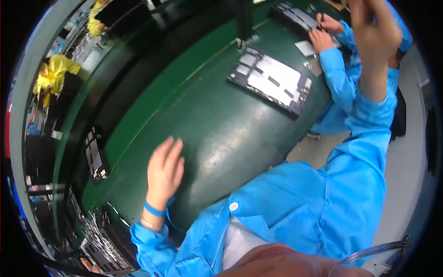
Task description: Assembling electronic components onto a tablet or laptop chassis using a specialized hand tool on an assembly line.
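My left hand [164, 171] hovers over the green tabletop [217, 138] with fingers stretched out and nothing in them. A blue band circles its wrist. High at the right, close to the camera, my right hand [377, 37] is raised; its fingers look apart, though the upper rim cuts off their tips. I see nothing held in it. A flat, dark-framed device with white and silver panels [277, 83], like an opened tablet, lies on the table between my hands. Neither hand touches it.
A co-worker's hands [321, 40], one with a dark pen-like tool, rest by another opened device [295, 17]. A white gridded sheet [305, 48] lies near. Another device [95, 157] stands left; a dark tray with thin metallic strips [104, 240] sits lower left.
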`<action>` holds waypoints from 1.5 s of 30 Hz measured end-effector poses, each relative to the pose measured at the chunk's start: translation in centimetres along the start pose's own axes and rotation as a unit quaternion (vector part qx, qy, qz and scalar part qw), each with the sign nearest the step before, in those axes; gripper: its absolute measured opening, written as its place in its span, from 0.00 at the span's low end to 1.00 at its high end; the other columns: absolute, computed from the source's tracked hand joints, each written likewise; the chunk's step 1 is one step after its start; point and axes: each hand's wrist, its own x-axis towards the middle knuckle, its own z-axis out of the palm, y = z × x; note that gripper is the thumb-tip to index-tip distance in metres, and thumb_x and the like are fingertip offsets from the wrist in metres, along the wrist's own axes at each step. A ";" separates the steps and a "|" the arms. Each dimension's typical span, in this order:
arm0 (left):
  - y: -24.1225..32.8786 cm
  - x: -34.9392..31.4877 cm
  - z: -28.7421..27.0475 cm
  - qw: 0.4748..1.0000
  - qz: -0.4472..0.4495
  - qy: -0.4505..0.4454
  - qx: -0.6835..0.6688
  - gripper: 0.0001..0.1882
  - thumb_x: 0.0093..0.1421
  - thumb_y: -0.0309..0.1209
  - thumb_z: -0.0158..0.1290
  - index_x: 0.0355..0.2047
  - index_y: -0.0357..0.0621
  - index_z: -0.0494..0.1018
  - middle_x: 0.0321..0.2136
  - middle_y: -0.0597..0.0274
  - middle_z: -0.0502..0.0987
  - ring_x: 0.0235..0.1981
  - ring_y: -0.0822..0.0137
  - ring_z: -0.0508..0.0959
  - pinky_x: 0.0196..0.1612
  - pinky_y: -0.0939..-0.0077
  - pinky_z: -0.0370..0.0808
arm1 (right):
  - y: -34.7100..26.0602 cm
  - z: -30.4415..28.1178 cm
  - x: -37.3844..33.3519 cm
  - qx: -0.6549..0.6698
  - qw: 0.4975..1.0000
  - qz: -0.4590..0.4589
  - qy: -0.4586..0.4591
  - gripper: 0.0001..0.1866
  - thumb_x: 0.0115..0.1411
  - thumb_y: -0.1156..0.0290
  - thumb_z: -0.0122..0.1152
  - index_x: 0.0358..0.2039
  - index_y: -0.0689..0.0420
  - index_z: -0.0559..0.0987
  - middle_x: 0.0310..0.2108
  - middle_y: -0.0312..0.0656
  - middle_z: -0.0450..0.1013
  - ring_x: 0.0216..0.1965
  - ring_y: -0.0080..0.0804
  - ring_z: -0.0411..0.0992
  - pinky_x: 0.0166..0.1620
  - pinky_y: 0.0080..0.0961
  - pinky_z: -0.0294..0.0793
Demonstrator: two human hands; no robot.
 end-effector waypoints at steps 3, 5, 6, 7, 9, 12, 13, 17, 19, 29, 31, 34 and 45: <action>-0.4 6.2 1.7 0.989 0.055 0.135 -0.002 0.35 0.51 0.24 0.60 0.61 0.43 0.63 0.60 0.43 0.62 0.58 0.46 0.66 0.57 0.58 0.68 | -5.1 -3.5 -7.3 0.137 0.987 -0.039 -0.081 0.16 0.45 0.79 0.60 0.38 0.61 0.82 0.36 0.44 0.80 0.30 0.39 0.78 0.29 0.26 0.76; 0.2 7.2 1.5 0.971 0.097 0.215 0.029 0.37 0.51 0.26 0.61 0.61 0.41 0.60 0.61 0.42 0.59 0.61 0.42 0.63 0.59 0.49 0.64 | -10.0 -5.9 -12.0 0.242 0.947 0.065 -0.203 0.15 0.47 0.76 0.62 0.38 0.58 0.84 0.39 0.47 0.79 0.31 0.33 0.78 0.26 0.20 0.71; 0.4 8.3 1.9 0.949 0.165 0.267 0.009 0.31 0.53 0.32 0.60 0.58 0.43 0.65 0.60 0.43 0.60 0.59 0.44 0.65 0.59 0.46 0.64 | -11.8 -6.6 -14.2 0.296 0.934 0.054 -0.192 0.15 0.48 0.75 0.62 0.39 0.53 0.84 0.40 0.45 0.79 0.27 0.25 0.76 0.24 0.16 0.66; 0.9 9.4 2.5 0.943 0.200 0.266 0.017 0.27 0.55 0.35 0.58 0.55 0.44 0.68 0.58 0.44 0.62 0.58 0.45 0.66 0.59 0.47 0.64 | -13.3 -7.3 -15.8 0.316 0.914 0.022 -0.252 0.17 0.48 0.74 0.62 0.40 0.49 0.83 0.43 0.42 0.79 0.25 0.22 0.73 0.23 0.16 0.65; 3.0 10.6 1.4 0.946 0.223 0.231 0.037 0.19 0.56 0.40 0.55 0.47 0.49 0.75 0.53 0.47 0.69 0.53 0.49 0.69 0.56 0.49 0.67 | -15.4 -8.5 -18.3 0.365 0.864 -0.010 -0.348 0.21 0.47 0.75 0.61 0.44 0.44 0.81 0.48 0.36 0.77 0.20 0.18 0.69 0.21 0.16 0.63; 4.6 14.9 2.9 0.981 0.169 0.100 0.010 0.19 0.52 0.31 0.59 0.46 0.47 0.75 0.49 0.53 0.72 0.51 0.52 0.72 0.51 0.61 0.71 | -15.4 -9.5 -21.0 0.376 0.802 -0.003 -0.465 0.27 0.45 0.76 0.60 0.49 0.40 0.78 0.54 0.32 0.72 0.21 0.21 0.71 0.23 0.19 0.67; 4.4 16.4 4.3 0.986 0.154 0.068 0.007 0.20 0.51 0.27 0.59 0.47 0.45 0.75 0.50 0.52 0.72 0.50 0.52 0.73 0.50 0.63 0.72 | -15.1 -9.7 -21.2 0.393 0.778 0.035 -0.489 0.28 0.45 0.76 0.60 0.49 0.40 0.78 0.54 0.32 0.72 0.23 0.24 0.73 0.23 0.22 0.69; -0.2 20.2 11.1 0.993 0.030 -0.035 -0.111 0.27 0.55 0.35 0.57 0.54 0.38 0.69 0.51 0.43 0.71 0.52 0.45 0.71 0.56 0.60 0.69 | -14.2 -10.0 -18.6 0.444 0.700 0.106 -0.549 0.30 0.43 0.79 0.59 0.49 0.40 0.78 0.56 0.31 0.71 0.28 0.32 0.77 0.26 0.28 0.74; -2.5 21.8 15.1 0.989 0.006 -0.055 -0.140 0.32 0.55 0.40 0.58 0.56 0.33 0.66 0.51 0.38 0.70 0.52 0.43 0.71 0.57 0.59 0.67 | -13.4 -9.2 -19.4 0.466 0.721 0.191 -0.477 0.26 0.49 0.79 0.59 0.50 0.46 0.77 0.48 0.36 0.76 0.27 0.32 0.76 0.28 0.25 0.74; 0.2 25.6 18.5 0.981 -0.050 -0.076 -0.173 0.34 0.54 0.42 0.59 0.59 0.40 0.65 0.44 0.41 0.73 0.48 0.45 0.72 0.53 0.58 0.70 | -9.6 -4.7 -24.4 0.172 0.642 0.631 -0.400 0.35 0.58 0.60 0.64 0.59 0.69 0.65 0.36 0.53 0.75 0.37 0.40 0.75 0.40 0.32 0.73; 0.5 23.7 16.7 0.985 -0.060 -0.077 -0.142 0.33 0.55 0.42 0.58 0.59 0.41 0.65 0.44 0.41 0.73 0.46 0.45 0.74 0.50 0.59 0.72 | -10.3 -4.1 -24.6 0.183 0.655 0.612 -0.404 0.34 0.58 0.61 0.64 0.58 0.69 0.65 0.36 0.54 0.75 0.37 0.42 0.76 0.41 0.32 0.73; -1.0 19.2 13.7 0.990 -0.072 -0.076 -0.092 0.31 0.59 0.42 0.56 0.60 0.45 0.63 0.44 0.41 0.73 0.43 0.43 0.76 0.45 0.58 0.74 | -11.8 -2.7 -23.3 0.248 0.658 0.559 -0.439 0.34 0.57 0.65 0.64 0.58 0.71 0.64 0.33 0.57 0.76 0.36 0.46 0.77 0.41 0.34 0.74; -4.0 -0.2 3.5 0.931 -0.347 -0.092 -0.073 0.36 0.59 0.33 0.56 0.66 0.45 0.54 0.29 0.44 0.77 0.29 0.47 0.78 0.34 0.59 0.75 | -22.0 9.2 -18.1 0.514 0.584 0.299 -0.552 0.25 0.56 0.62 0.64 0.48 0.64 0.69 0.40 0.59 0.75 0.45 0.58 0.73 0.46 0.46 0.73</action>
